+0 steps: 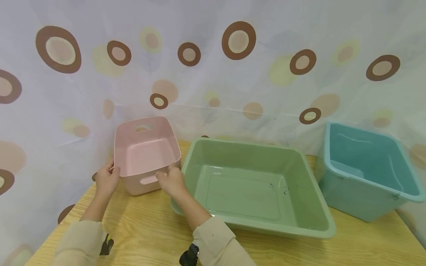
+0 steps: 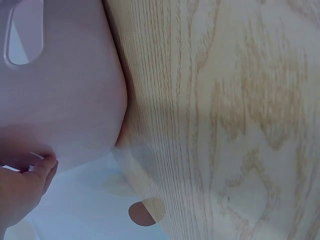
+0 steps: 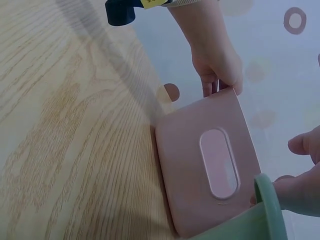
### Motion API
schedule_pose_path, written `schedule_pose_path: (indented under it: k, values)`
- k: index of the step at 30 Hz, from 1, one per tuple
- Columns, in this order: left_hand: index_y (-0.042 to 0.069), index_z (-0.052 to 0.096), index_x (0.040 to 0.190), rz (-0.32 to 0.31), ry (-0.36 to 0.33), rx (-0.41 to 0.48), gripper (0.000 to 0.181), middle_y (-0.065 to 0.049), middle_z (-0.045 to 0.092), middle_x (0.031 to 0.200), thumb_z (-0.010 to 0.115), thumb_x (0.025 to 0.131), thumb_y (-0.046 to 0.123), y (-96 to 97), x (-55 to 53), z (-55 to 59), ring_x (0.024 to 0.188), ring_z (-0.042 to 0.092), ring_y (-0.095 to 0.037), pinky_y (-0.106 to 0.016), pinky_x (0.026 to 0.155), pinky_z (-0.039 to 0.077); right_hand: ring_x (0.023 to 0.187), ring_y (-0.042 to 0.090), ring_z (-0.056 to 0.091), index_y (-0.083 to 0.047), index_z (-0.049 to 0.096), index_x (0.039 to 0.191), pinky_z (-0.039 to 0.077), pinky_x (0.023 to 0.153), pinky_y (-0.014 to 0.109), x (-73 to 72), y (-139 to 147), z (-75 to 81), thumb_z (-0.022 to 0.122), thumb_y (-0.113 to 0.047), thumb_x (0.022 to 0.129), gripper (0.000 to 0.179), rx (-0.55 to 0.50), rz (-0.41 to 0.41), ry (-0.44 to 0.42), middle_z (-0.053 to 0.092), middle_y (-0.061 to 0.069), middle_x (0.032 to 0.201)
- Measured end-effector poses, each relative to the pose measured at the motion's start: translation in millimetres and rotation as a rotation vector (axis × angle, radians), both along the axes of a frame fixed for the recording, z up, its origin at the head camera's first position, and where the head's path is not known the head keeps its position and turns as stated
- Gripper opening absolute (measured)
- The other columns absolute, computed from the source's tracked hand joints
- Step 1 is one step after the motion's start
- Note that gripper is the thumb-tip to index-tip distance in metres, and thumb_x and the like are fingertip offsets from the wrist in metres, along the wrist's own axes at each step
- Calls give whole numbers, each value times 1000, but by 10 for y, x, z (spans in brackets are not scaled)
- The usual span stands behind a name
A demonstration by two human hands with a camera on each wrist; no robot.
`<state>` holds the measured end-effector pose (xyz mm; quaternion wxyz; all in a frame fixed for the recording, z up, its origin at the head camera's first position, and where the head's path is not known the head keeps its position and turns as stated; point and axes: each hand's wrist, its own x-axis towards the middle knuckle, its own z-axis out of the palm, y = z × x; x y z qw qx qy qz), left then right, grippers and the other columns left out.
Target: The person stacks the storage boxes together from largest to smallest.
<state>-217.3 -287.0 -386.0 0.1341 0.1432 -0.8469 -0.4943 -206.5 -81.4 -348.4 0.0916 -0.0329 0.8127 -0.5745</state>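
Note:
A pink plastic basket [image 1: 151, 157] with oval handle holes stands on the left part of the table. At its left front corner, my left hand [image 1: 107, 180] touches the outer wall with its fingers; the thumb lies near the rim. My right hand [image 1: 173, 181] is at the right front corner, fingers reaching down between the basket and a green basin [image 1: 246, 192]. In the right wrist view the right thumb [image 3: 299, 145] stands apart from the basket, while the basin's rim hides the right fingertips. The basket is level, with nothing visible inside.
Right of the basket, the green basin fills the middle of the wooden table [image 1: 143, 229]. A blue-green bin [image 1: 359, 192] stands at the far right. Behind everything hangs a white curtain [image 1: 206, 22] with brown rings and pale dots.

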Motion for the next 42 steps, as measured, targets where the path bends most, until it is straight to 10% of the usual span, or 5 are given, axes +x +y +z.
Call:
schedule_pose_path:
  k: [2, 5, 14, 22, 42]
  values:
    - [0, 29, 142, 8, -2, -4, 51, -27, 36, 142, 30, 92, 8, 11, 11, -4, 125, 44, -41, 1, 57, 35, 87, 19, 64, 9, 25, 142, 53, 77, 28, 9, -17, 0, 55, -21, 88, 69, 7, 16, -20, 37, 22, 144]
    - [0, 32, 142, 21, 7, -14, 51, -28, 38, 141, 30, 91, 7, 26, 14, -13, 124, 46, -41, -1, 55, 37, 135, 35, 33, 8, 22, 143, 31, 111, 45, 20, -36, -8, 56, -25, 89, 72, 19, 42, -49, 33, 21, 147]
    - [1, 39, 139, 56, 23, -41, 52, -29, 46, 133, 32, 88, 5, 97, 1, -15, 64, 45, 6, -15, 44, 37, 139, 36, 24, 8, 27, 142, 23, 114, 47, 5, -60, -33, 55, -25, 89, 68, -35, 41, -113, 27, 19, 150]
    - [4, 42, 138, 79, 31, -77, 52, -31, 50, 128, 32, 87, 4, 186, 23, -15, 103, 58, -35, -11, 51, 39, 138, 40, 25, 9, 27, 141, 23, 113, 51, 7, -71, -48, 50, -19, 91, 62, -117, 16, -186, 28, 23, 149]
    - [-2, 35, 140, 106, 33, -35, 54, -30, 38, 139, 31, 86, 3, 347, 142, 8, 115, 51, -47, -49, 90, 49, 142, 39, 7, 10, 2, 145, 13, 116, 48, 30, -165, -70, 54, -16, 87, 82, -139, -22, -193, 1, 25, 154]
